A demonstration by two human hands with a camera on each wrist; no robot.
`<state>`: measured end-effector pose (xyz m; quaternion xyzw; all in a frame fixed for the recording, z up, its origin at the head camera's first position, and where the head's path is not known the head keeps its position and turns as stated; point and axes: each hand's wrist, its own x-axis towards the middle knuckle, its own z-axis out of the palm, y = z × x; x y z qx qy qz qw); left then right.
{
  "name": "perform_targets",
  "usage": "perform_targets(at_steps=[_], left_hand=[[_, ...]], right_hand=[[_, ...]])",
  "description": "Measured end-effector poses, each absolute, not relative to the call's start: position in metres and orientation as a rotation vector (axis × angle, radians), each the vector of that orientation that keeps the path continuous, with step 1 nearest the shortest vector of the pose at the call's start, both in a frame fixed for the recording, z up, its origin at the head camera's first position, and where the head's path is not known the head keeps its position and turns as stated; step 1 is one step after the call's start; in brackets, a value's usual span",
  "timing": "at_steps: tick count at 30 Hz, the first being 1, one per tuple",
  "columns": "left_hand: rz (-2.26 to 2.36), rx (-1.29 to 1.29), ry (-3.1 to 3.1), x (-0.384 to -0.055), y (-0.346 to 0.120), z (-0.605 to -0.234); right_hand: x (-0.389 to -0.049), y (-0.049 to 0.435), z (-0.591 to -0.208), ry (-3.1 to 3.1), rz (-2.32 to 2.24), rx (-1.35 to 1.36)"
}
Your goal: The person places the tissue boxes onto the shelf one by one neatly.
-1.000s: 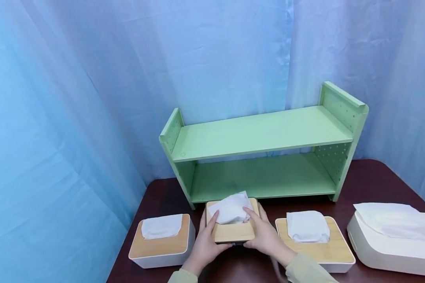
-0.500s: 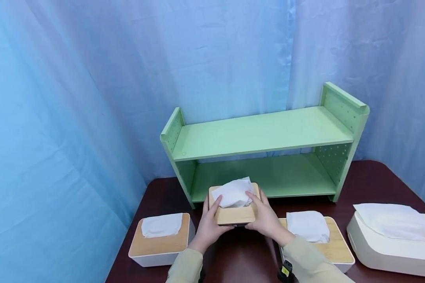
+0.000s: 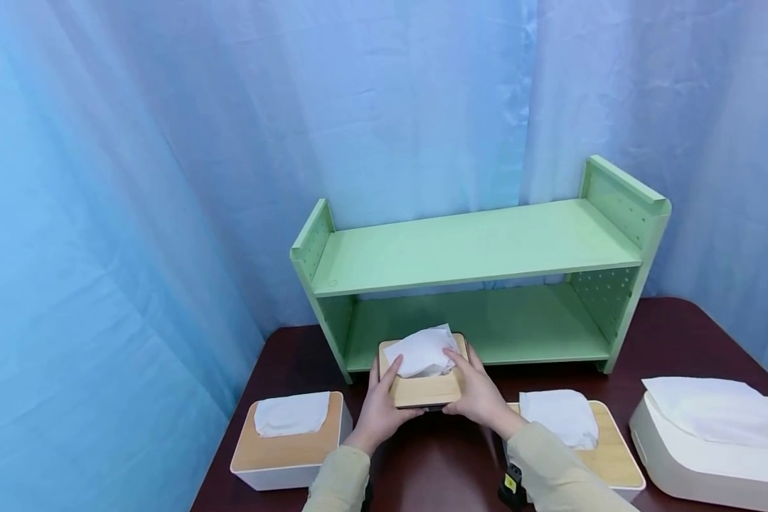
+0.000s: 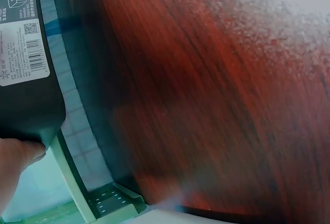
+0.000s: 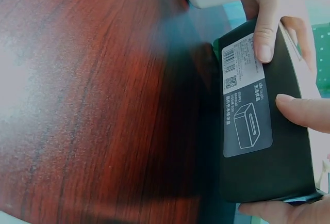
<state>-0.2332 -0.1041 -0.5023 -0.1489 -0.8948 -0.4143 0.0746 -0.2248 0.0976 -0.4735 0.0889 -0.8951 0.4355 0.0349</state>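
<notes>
In the head view, both hands hold a black tissue box [image 3: 425, 391] with a pale wooden lid and a white tissue sticking out. My left hand [image 3: 379, 412] grips its left side and my right hand [image 3: 481, 395] its right, thumbs along the front and fingers over the lid. The right wrist view shows the front of the box with a printed label [image 5: 247, 95], with thumbs pressed on it from both sides. The box is raised over the dark table, its top overlapping the lower shelf's front edge. The left wrist view catches fingers [image 4: 18, 157] at one corner.
A green two-tier shelf [image 3: 480, 252] stands behind the box. To the left is a white tissue box [image 3: 288, 448] with a wooden lid; a similar one [image 3: 608, 441] sits under the right forearm. A larger white tissue box [image 3: 697, 455] stands far right on the dark table [image 3: 435, 469].
Both hands have raised the black tissue box and carried it toward the shelf. Over the last half second it has stayed nearly still, while the head view has tilted slightly.
</notes>
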Motion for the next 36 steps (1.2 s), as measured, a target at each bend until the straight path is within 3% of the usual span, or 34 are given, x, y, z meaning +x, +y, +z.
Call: perform_targets(at_steps=[36], left_hand=[[-1.099,-0.349,-2.768,-0.249,-0.103,-0.468]], right_hand=[[-0.254,0.104,-0.455,-2.883,1.314,0.311]])
